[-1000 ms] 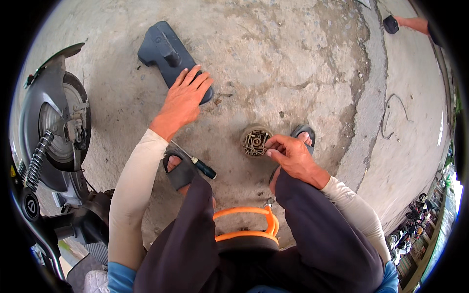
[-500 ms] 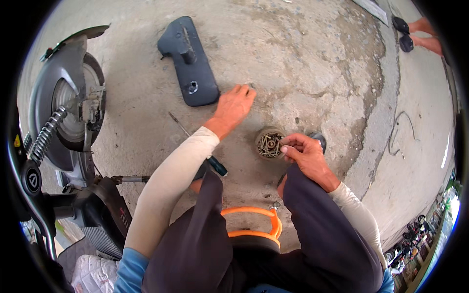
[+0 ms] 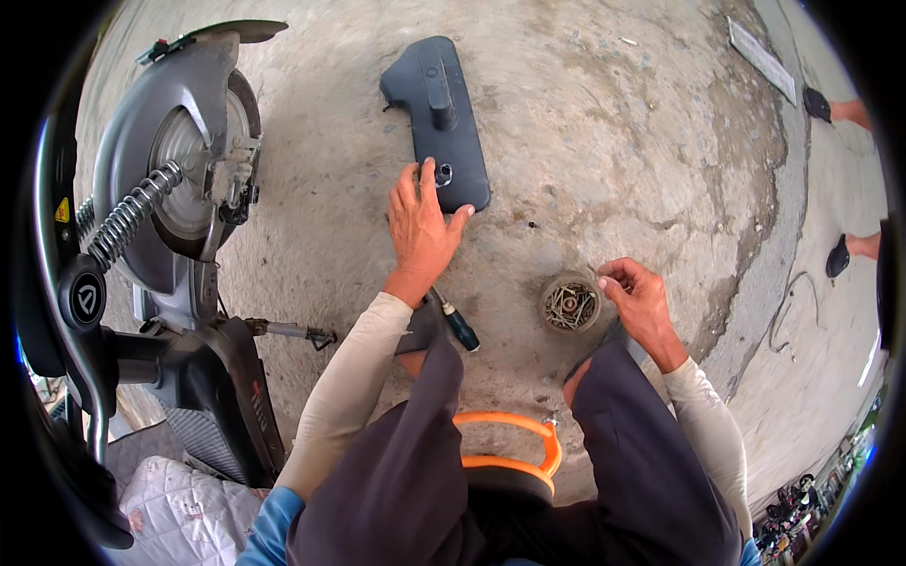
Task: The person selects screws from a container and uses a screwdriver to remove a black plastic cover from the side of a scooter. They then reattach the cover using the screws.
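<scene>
My left hand (image 3: 425, 222) is open, fingers spread over the lower end of a dark grey plastic cover (image 3: 432, 104) that lies on the concrete; near its fingertips is a small hole in the cover. My right hand (image 3: 638, 304) has thumb and forefinger pinched at the edge of a round container (image 3: 570, 302) of screws and bolts; what it holds, if anything, is too small to name. A screwdriver with a dark green handle (image 3: 461, 328) lies below my left hand, partly hidden. A small dark piece (image 3: 531, 224) sits on the ground between my hands.
A scooter (image 3: 189, 189) with exposed wheel and spring stands at left beside a quilted cloth (image 3: 179, 519). An orange handle (image 3: 505, 418) is between my legs. Another person's feet (image 3: 829, 108), a flat strip (image 3: 760, 57) and a wire (image 3: 802, 302) are at right. Clutter fills the lower right edge.
The view has shifted, moving the scene rightward. My left hand lifted off the cover and is back at its lower end. My right hand stays pinched by the container. The other person's feet are farther apart.
</scene>
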Available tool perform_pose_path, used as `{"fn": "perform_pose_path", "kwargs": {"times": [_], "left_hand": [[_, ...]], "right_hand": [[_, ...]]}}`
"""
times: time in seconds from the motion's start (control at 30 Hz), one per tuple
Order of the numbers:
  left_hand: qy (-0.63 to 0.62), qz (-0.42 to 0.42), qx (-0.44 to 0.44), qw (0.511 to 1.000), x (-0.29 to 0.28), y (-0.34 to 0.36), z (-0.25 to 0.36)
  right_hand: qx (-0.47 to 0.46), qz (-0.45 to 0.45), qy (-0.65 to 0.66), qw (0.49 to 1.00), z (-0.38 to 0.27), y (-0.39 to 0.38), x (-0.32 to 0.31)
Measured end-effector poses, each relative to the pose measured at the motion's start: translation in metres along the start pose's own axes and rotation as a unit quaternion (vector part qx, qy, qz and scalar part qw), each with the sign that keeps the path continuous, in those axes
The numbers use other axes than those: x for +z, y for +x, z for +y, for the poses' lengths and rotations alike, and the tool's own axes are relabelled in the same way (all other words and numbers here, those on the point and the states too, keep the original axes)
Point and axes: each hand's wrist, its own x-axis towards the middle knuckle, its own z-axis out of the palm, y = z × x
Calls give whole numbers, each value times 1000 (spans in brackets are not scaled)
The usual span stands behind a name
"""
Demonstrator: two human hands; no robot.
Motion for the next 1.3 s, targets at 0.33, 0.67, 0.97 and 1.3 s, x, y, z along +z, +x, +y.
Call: {"fn": "perform_pose_path", "kwargs": {"times": [0.33, 0.67, 0.97, 1.3], "left_hand": [[25, -14, 66, 997, 3, -1, -11], [12, 38, -52, 998, 5, 27, 5], [-97, 54, -128, 986, 23, 30, -5], [-265, 44, -124, 955, 29, 36, -33]], "right_hand": [[9, 10, -45, 999, -1, 6, 1], [10, 12, -43, 999, 4, 6, 1], [12, 0, -56, 998, 1, 4, 2], [17, -8, -35, 999, 6, 5, 3]]}}
